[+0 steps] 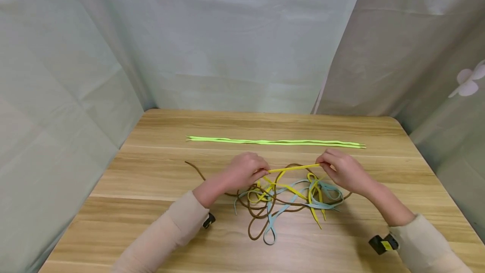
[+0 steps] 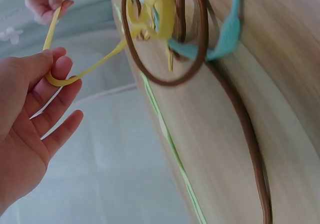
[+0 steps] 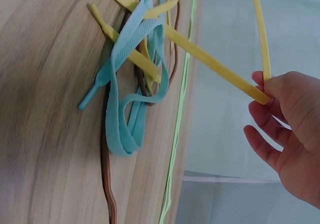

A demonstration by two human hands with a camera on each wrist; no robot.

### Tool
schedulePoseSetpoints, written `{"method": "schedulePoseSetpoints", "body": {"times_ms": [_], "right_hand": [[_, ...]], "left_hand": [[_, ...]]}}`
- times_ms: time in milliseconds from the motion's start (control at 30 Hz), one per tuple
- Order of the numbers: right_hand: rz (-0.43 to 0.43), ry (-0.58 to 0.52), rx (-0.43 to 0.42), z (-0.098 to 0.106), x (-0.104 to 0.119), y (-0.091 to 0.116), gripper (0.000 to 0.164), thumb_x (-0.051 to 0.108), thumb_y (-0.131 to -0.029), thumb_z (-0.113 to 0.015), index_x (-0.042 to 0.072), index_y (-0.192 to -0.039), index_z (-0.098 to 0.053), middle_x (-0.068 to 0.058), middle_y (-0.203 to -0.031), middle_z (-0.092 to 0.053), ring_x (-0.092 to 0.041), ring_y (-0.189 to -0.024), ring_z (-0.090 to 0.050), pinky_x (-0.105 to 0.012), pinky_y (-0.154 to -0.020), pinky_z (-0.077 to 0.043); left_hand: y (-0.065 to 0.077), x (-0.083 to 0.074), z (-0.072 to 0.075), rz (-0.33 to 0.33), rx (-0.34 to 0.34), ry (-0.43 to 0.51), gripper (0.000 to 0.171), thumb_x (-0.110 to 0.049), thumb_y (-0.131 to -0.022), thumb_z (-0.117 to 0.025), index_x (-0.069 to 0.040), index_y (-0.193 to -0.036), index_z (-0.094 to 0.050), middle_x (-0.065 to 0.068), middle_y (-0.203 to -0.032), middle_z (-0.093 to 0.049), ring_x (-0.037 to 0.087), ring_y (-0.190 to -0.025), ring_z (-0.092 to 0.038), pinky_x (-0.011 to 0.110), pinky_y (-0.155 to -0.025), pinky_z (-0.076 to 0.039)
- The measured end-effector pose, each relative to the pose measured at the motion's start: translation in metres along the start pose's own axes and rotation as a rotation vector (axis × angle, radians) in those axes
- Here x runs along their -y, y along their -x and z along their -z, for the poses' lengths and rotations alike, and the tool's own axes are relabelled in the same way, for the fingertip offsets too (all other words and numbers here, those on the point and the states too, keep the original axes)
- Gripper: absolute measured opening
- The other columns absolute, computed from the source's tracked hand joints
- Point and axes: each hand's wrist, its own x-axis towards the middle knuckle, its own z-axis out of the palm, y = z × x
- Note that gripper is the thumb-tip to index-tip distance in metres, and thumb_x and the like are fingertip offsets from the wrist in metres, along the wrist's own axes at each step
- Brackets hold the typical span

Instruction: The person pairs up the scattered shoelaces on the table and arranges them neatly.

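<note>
A yellow shoelace is stretched between both hands just above a tangle of laces on the table. My left hand pinches it between thumb and fingers, and my right hand pinches it farther right. In the right wrist view the yellow lace bends at the fingertips and runs back down into the tangle. Beneath the hands, a light blue shoelace with loops and a brown round shoelace lie mixed with more yellow lace.
Two neon green shoelaces lie straight, side by side, across the table behind the tangle. The wooden table meets hanging pale curtains at its back and sides. A brown lace end reaches out to the left.
</note>
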Motion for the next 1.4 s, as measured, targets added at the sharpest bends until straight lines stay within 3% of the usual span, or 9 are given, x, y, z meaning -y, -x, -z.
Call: {"method": "schedulePoseSetpoints", "body": {"times_ms": [267, 600, 867, 1100, 1400], "right_hand": [[-0.023, 0.021, 0.020, 0.005, -0.005, 0.004, 0.024, -0.008, -0.069, -0.071, 0.008, -0.086, -0.065, 0.002, -0.079, -0.058, -0.003, -0.066, -0.050, -0.020, -0.056, -0.046], [-0.080, 0.033, 0.026, 0.014, -0.013, 0.012, 0.018, -0.001, -0.073, -0.072, 0.010, -0.084, -0.063, 0.005, -0.076, -0.060, -0.002, -0.066, -0.052, -0.022, -0.055, -0.046], [-0.129, 0.042, 0.046, 0.021, -0.019, 0.022, 0.017, -0.001, -0.075, -0.071, 0.011, -0.084, -0.062, 0.004, -0.076, -0.061, -0.002, -0.067, -0.053, -0.024, -0.055, -0.047], [-0.150, 0.043, 0.041, 0.025, -0.027, 0.033, 0.019, -0.003, -0.073, -0.072, 0.010, -0.082, -0.062, 0.003, -0.075, -0.061, -0.002, -0.067, -0.054, -0.025, -0.055, -0.049], [-0.195, 0.053, 0.028, 0.028, -0.040, 0.047, 0.021, -0.006, -0.072, -0.071, 0.012, -0.080, -0.062, 0.005, -0.073, -0.059, 0.001, -0.066, -0.051, -0.025, -0.056, -0.049]], "left_hand": [[0.018, 0.007, 0.016, 0.028, 0.005, -0.008, 0.012, -0.018, -0.088, -0.062, -0.011, -0.090, -0.071, -0.002, -0.087, -0.069, 0.010, -0.078, -0.061, 0.028, -0.073, -0.048], [0.043, 0.013, 0.035, 0.043, -0.039, -0.005, 0.009, -0.017, -0.087, -0.064, -0.011, -0.088, -0.071, -0.003, -0.084, -0.068, 0.011, -0.076, -0.060, 0.027, -0.069, -0.049], [0.061, 0.018, 0.045, 0.131, -0.019, 0.010, 0.010, -0.018, -0.087, -0.063, -0.011, -0.090, -0.071, -0.003, -0.084, -0.067, 0.009, -0.074, -0.060, 0.026, -0.067, -0.049], [0.077, 0.025, 0.052, 0.224, -0.042, 0.008, 0.008, -0.017, -0.085, -0.066, -0.013, -0.089, -0.071, -0.005, -0.084, -0.068, 0.007, -0.075, -0.060, 0.027, -0.067, -0.049], [0.100, 0.046, 0.055, 0.366, -0.049, 0.049, 0.007, -0.016, -0.085, -0.065, -0.012, -0.087, -0.071, -0.007, -0.080, -0.065, 0.003, -0.069, -0.055, 0.026, -0.062, -0.047]]}}
